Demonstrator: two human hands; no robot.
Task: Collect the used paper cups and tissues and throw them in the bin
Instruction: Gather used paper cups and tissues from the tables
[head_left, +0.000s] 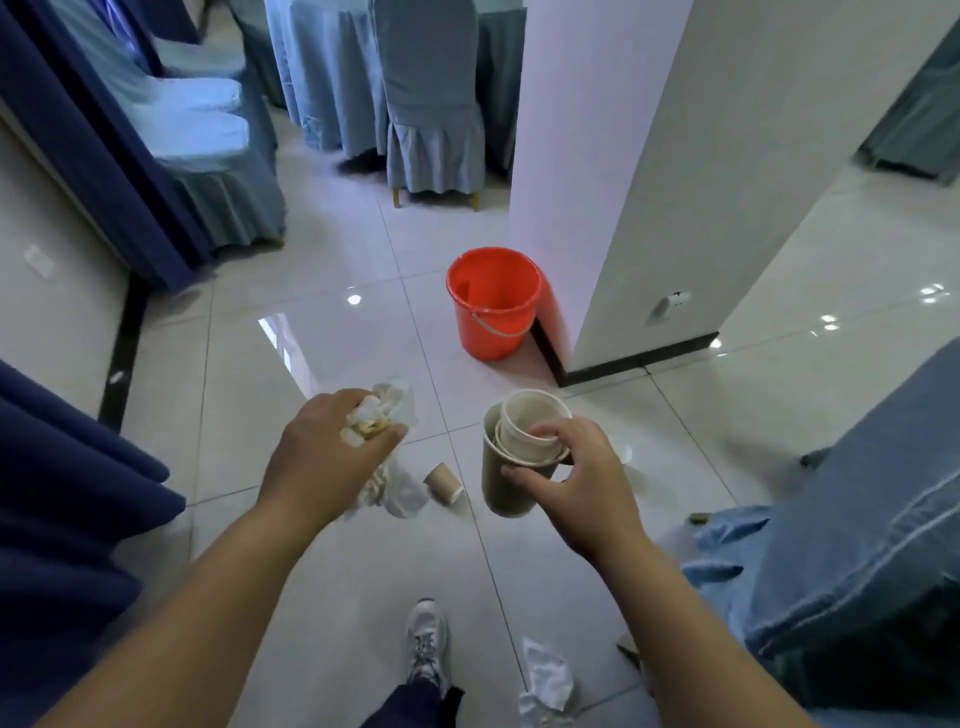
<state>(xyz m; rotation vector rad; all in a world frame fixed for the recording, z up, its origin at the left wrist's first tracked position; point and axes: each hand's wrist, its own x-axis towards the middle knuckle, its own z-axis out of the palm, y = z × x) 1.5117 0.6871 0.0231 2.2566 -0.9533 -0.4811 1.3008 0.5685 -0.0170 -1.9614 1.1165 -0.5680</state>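
Note:
My left hand (332, 457) is closed around a wad of crumpled white tissues (387, 408), some hanging below the fist. My right hand (576, 480) grips a stack of nested beige paper cups (506, 467) by the rim and side. An orange bucket (493, 304) serving as the bin stands on the floor ahead, against the white pillar, beyond both hands. One small paper cup (442, 480) lies on its side on the tiles between my hands. Another crumpled tissue (545, 686) lies on the floor near my shoe.
A white pillar (649, 182) rises right of the bucket. Blue-covered chairs (431, 98) stand at the back, more chairs (208, 156) at the left, and blue cloth (857, 519) at the right. My shoe (427, 642) is on the glossy tiled floor.

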